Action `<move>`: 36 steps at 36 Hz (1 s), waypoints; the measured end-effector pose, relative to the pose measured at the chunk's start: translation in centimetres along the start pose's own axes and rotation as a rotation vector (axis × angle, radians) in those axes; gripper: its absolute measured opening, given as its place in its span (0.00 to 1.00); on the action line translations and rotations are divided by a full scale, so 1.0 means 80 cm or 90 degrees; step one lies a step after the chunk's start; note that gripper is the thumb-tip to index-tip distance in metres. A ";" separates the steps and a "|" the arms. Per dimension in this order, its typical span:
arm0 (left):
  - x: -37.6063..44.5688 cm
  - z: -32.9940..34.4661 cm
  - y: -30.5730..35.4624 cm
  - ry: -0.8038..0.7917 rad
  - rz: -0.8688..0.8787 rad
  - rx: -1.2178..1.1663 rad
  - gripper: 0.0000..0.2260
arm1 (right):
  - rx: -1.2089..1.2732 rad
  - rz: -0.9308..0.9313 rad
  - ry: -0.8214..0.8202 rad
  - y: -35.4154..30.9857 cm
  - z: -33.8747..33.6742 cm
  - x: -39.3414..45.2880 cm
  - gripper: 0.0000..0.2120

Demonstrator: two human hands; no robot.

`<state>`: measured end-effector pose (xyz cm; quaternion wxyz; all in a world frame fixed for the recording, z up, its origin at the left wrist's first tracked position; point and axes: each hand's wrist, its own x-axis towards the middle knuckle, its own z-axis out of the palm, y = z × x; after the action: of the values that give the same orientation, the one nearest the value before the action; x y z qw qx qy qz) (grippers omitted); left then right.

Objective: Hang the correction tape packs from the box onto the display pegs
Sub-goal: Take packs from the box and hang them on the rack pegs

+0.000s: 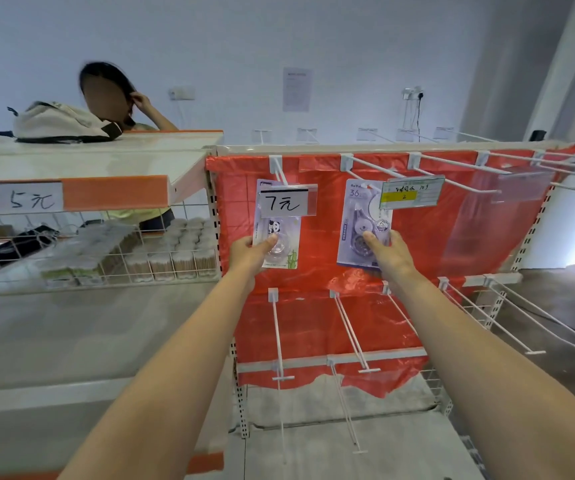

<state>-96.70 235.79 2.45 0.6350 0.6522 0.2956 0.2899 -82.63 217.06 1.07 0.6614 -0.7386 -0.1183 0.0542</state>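
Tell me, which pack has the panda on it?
The pack in the left hand: the panda pack, with green bamboo, under the "7元" tag. The purple pack in the right hand has no panda.

There are two correction tape packs, a panda pack point(276, 237) and a purple pack point(362, 226), two hands, and three price tags.

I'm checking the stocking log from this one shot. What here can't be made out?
Head view:
- Panda pack hole: covered by the 7元 tag.
- Purple pack hole: hidden behind the yellow label.
- Box: out of frame.
- Yellow label's writing: too small to read.
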 end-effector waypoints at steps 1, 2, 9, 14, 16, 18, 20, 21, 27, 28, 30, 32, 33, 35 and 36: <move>0.007 0.001 0.001 0.000 0.005 0.010 0.23 | -0.005 0.009 0.003 -0.002 0.004 0.007 0.15; 0.015 0.001 0.001 0.002 0.007 0.021 0.21 | -0.009 0.014 0.007 -0.002 0.009 0.016 0.16; 0.056 0.006 0.000 -0.024 0.017 0.036 0.15 | -0.039 0.013 0.045 -0.007 0.040 0.052 0.20; 0.081 0.009 0.003 -0.036 0.008 0.037 0.08 | -0.073 0.017 0.055 -0.007 0.051 0.069 0.24; 0.087 0.010 0.000 -0.049 0.013 0.044 0.08 | -0.083 0.017 0.055 -0.005 0.054 0.072 0.23; 0.087 0.012 -0.006 -0.061 0.023 0.046 0.08 | -0.102 0.012 0.062 -0.003 0.055 0.070 0.26; 0.085 0.013 -0.012 -0.067 0.034 0.035 0.10 | -0.129 -0.005 0.078 -0.002 0.053 0.065 0.28; 0.084 0.014 -0.014 -0.067 0.037 0.032 0.10 | -0.135 -0.007 0.083 -0.003 0.052 0.062 0.28; 0.071 0.014 -0.026 -0.053 0.077 0.152 0.12 | -0.158 0.017 0.083 0.009 0.040 0.040 0.23; 0.068 0.011 -0.030 -0.052 0.083 0.196 0.13 | -0.182 0.016 0.082 0.015 0.038 0.036 0.21; 0.059 0.006 -0.037 -0.046 0.101 0.305 0.12 | -0.251 0.004 0.071 0.023 0.032 0.023 0.19; 0.047 0.000 -0.043 -0.045 0.123 0.420 0.11 | -0.321 -0.014 0.052 0.027 0.025 0.008 0.19; 0.039 -0.001 -0.045 -0.050 0.131 0.473 0.11 | -0.361 -0.018 0.040 0.028 0.020 0.000 0.19; 0.021 -0.001 -0.046 -0.077 0.152 0.563 0.09 | -0.435 -0.027 0.019 0.032 0.010 -0.017 0.19; 0.012 0.000 -0.046 -0.095 0.164 0.604 0.09 | -0.465 -0.032 0.011 0.034 0.004 -0.026 0.19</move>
<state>-96.12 236.59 -1.24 0.2467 0.9195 0.2658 0.1518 -84.44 216.59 -1.81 0.3558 -0.9236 -0.1423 -0.0141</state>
